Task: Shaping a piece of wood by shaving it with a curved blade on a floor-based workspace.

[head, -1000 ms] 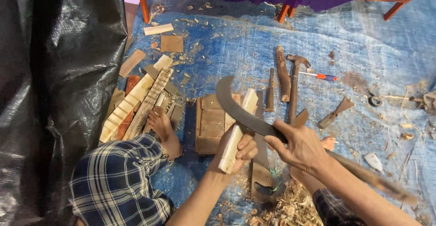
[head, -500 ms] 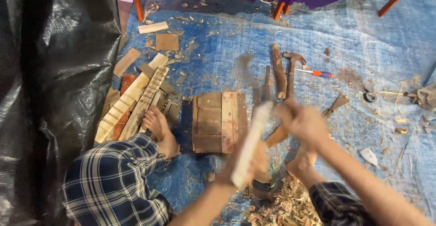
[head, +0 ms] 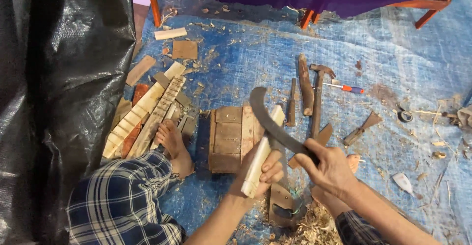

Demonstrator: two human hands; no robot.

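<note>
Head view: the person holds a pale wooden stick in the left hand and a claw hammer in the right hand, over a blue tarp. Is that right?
Not quite. The head view shows the right hand holding a dark curved blade, not a hammer. The left hand does hold the pale wooden stick over the blue tarp.

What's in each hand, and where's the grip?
Left hand grips a pale wood stick at its lower end. Right hand grips a curved blade by its handle, blade against the stick.
</note>
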